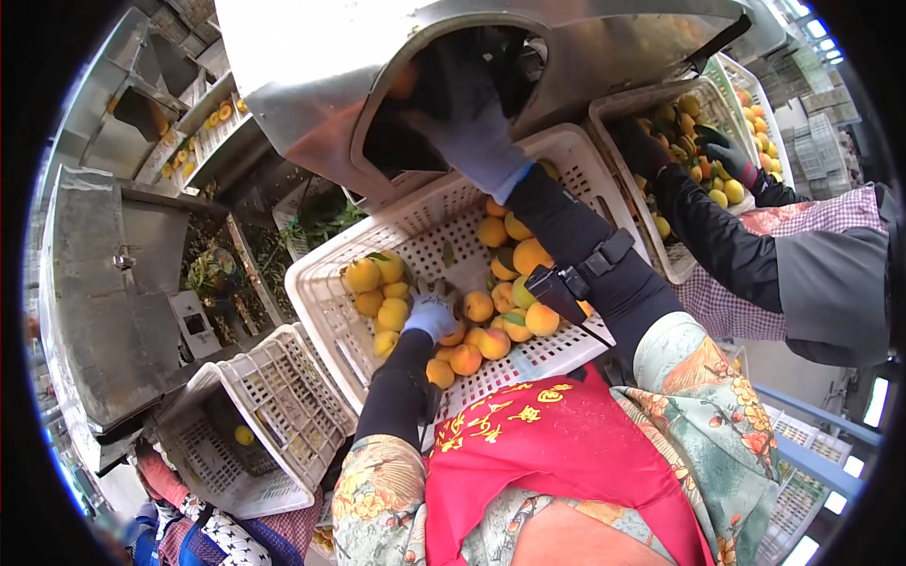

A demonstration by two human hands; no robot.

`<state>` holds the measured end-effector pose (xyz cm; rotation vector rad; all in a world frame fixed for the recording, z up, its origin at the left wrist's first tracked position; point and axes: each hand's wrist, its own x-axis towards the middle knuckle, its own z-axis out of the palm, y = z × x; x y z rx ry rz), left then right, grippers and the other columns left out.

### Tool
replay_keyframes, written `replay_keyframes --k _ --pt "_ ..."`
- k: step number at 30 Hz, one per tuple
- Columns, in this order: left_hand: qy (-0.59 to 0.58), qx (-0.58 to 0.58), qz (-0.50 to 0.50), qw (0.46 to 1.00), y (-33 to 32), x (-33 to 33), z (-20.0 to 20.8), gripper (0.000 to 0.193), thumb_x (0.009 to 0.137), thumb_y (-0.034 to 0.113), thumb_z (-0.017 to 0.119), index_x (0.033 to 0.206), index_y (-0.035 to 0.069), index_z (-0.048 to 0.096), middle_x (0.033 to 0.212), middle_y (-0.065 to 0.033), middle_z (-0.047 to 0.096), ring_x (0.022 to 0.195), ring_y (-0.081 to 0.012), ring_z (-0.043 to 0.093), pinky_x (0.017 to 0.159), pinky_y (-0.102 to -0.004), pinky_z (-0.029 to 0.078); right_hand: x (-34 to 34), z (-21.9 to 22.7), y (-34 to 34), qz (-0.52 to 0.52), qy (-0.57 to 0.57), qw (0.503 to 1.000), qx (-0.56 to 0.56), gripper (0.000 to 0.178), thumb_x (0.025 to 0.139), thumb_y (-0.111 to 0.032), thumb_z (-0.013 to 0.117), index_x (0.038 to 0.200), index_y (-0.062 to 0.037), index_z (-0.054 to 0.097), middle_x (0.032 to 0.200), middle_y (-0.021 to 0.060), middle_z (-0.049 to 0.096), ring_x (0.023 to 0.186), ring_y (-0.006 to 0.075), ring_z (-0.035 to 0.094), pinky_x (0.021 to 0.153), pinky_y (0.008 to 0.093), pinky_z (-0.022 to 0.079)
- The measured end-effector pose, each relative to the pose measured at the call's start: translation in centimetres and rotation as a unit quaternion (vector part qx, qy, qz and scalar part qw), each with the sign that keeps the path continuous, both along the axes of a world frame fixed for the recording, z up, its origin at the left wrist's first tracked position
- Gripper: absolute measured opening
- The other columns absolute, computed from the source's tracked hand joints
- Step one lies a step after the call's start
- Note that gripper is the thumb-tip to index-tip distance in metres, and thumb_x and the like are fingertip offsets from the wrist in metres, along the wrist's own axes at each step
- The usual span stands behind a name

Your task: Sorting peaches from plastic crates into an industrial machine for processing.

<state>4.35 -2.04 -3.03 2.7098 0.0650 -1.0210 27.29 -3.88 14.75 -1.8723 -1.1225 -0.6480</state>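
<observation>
A white plastic crate (385, 228) sits before me with yellow-orange peaches (494, 343) in it, a few bearing leaves. My left hand (432, 313), in a grey-blue glove, lies among them between two clusters, touching the fruit. Its fingers look spread, and no peach shows in its grasp. Beyond the crate, my gloved right hand (475, 141) reaches into the dark oval opening of a metal machine (311, 80). Motion smears its fingers, so its grip is unclear. A blurred orange spot shows inside the opening, left of the hand.
At the right, a co-worker's dark-gloved hands (725, 151) work over another crate (675, 259) of peaches. An angled crate (247, 486) with one yellow fruit stands at lower left beside another person's arm. Leaves and debris (212, 269) lie in the metal bay at left.
</observation>
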Motion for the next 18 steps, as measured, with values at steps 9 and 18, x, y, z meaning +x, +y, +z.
replay_keyframes --k 9,18 --pt "0.188 -0.073 -0.115 0.973 1.7 4.4 -3.0 0.074 0.069 0.055 0.069 0.127 0.01 0.058 0.131 -0.0157 0.056 0.123 -0.0332 0.051 0.102 -0.042 0.04 -6.1 -9.8 -15.6 0.104 0.08 0.634 -0.762 0.071 0.087 -0.055 0.052 0.134 -0.0014 0.046 0.129 0.0201 0.053 0.113 0.0336 0.053 0.089 0.0459 0.044" --pt "0.221 -0.051 -0.165 0.96 0.2 4.7 -4.8 0.035 0.084 0.029 0.057 0.112 0.01 0.069 0.118 -0.0111 0.065 0.112 -0.0289 0.061 0.09 -0.0395 0.048 -10.1 -6.4 -19.9 0.019 0.221 0.617 -0.755 0.086 0.074 -0.05 0.068 0.143 -0.0078 0.036 0.139 0.0235 0.042 0.121 0.0403 0.047 0.095 0.0457 0.044"
